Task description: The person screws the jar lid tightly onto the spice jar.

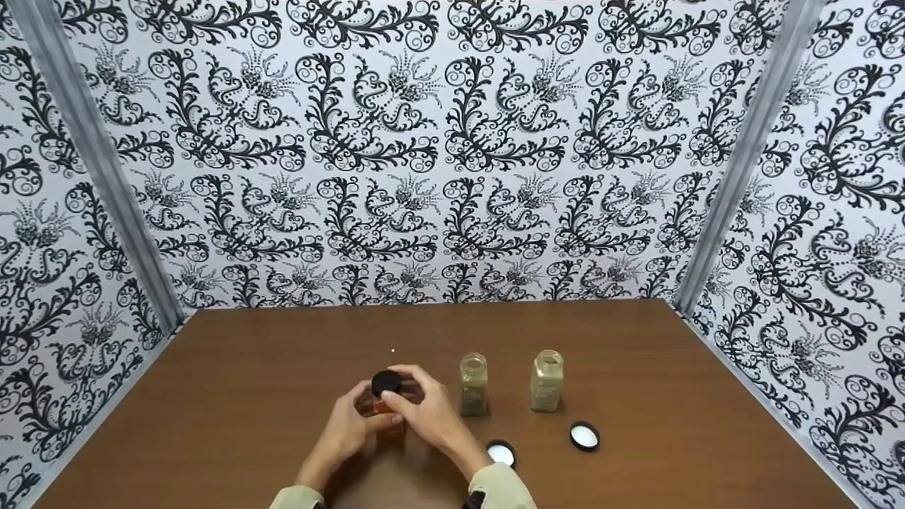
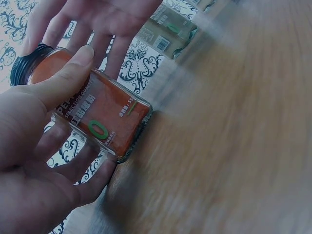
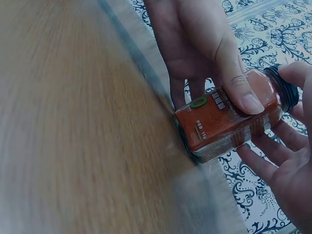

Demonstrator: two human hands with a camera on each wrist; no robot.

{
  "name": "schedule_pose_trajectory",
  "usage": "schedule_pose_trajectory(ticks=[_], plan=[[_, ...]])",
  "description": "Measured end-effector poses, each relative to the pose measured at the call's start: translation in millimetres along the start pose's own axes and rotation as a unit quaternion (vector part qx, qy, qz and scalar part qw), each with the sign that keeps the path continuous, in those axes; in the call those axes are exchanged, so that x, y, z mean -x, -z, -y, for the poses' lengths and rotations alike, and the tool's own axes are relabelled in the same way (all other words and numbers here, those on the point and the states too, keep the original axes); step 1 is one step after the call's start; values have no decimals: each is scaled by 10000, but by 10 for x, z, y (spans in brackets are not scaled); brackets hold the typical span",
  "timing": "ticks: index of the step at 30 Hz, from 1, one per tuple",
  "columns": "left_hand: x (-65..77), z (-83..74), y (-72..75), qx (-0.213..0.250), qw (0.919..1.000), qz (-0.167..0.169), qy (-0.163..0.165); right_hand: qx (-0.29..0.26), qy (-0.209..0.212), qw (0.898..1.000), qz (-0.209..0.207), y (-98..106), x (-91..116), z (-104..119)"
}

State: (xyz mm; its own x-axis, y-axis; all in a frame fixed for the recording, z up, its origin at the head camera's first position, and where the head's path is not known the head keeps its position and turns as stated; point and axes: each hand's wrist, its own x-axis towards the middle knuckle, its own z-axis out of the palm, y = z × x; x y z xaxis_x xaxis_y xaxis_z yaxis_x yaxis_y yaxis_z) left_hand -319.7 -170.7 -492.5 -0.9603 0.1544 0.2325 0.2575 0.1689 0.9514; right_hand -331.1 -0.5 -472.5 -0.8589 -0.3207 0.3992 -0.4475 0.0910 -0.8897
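Observation:
My left hand [image 1: 348, 426] grips a square glass spice jar [image 2: 109, 117] of orange-red powder, its thumb across the labelled side. In the right wrist view the jar's base is down by the wooden table. The thumb and fingers of my right hand [image 1: 429, 411] pinch the ribbed black lid [image 3: 284, 88], which sits on the jar's neck. Its other fingers spread behind the glass. To the right stand two jars without lids, a nearer-to-hand jar [image 1: 474, 390] and a farther jar [image 1: 546, 385], both holding greenish-brown powder.
Two black lids with white linings lie upturned on the brown wooden table [image 1: 269, 382]: one lid [image 1: 500, 453] beside the right wrist, another lid [image 1: 585, 436] farther right. A tiny white speck [image 1: 393, 350] lies beyond the hands. Patterned black-and-white walls [image 1: 438, 148] enclose the table's back and sides.

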Motion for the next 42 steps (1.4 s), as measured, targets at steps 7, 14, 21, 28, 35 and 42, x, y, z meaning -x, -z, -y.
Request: schedule_pose_trajectory(ticks=[7,14,21,28,35,42], plan=[[-8,8,-1,-80,9999,-102,-8,-170,-69,9998,-50,-16,-10,-16],[-16,13,-8,-68,9999,-96,-15,114,-145,9998,22,8,9,15],[-29,11,-3,-92,9999,-102,-74,-8,-102,9999,26,12,-9,24],[-46,-14,15,-124,9999,-95,-71,-35,-40,10000,51,10,-43,18],[-32,-10,17,-158,9997,-117,-117,-20,-24,10000,67,5,-25,17],[-14,13,4,-193,9997,-105,-124,-24,-34,10000,26,-5,-5,8]])
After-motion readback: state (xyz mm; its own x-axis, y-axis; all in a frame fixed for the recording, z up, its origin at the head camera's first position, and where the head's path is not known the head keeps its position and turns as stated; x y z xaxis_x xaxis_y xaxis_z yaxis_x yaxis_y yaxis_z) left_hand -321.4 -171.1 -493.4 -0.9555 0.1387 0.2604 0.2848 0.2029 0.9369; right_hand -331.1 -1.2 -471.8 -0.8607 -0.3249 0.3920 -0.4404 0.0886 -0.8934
